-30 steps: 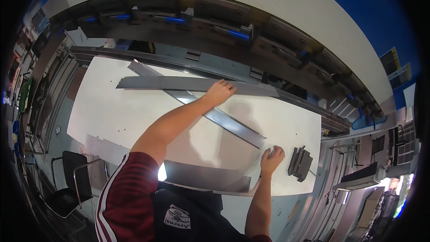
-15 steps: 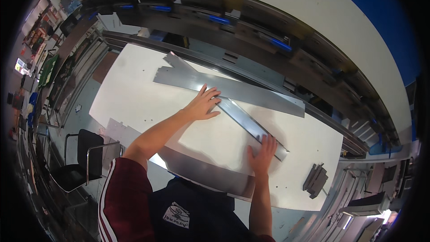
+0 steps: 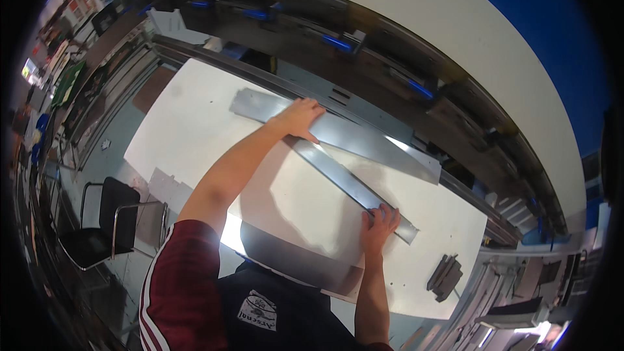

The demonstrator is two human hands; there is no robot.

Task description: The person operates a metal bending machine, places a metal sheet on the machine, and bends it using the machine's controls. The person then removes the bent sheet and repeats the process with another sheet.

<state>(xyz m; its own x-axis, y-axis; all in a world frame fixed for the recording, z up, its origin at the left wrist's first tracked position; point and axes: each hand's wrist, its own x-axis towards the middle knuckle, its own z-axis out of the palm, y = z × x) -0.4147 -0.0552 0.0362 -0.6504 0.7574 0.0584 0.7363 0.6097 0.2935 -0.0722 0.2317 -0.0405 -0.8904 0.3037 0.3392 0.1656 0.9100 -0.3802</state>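
A wide grey sheet-metal strip [image 3: 370,143] lies slantwise along the far side of the white tabletop [image 3: 188,110]. My left hand [image 3: 300,118] rests on it, palm down, thumb spread from the fingers. From beneath my left wrist a narrower, shiny metal strip [image 3: 348,185] runs down to the right. The upper end of this narrower piece is hidden by my forearm and the wide strip. Near its lower end my right hand [image 3: 380,227] grips it, fingers bent over the surface and thumb at the near edge.
A curved grey sheet [image 3: 292,257] lies at the near edge before me, another flat grey piece [image 3: 169,185] at the left edge. A dark metal block [image 3: 445,277] sits at the right end. Beyond the table stretches a long dark machine [image 3: 364,45]; a black chair [image 3: 110,221] stands left.
My left hand has moved farther onto the wide strip. The narrow strip's end no longer shows beyond the wide one. My right fingers have bent round the narrow strip. The view has tilted.
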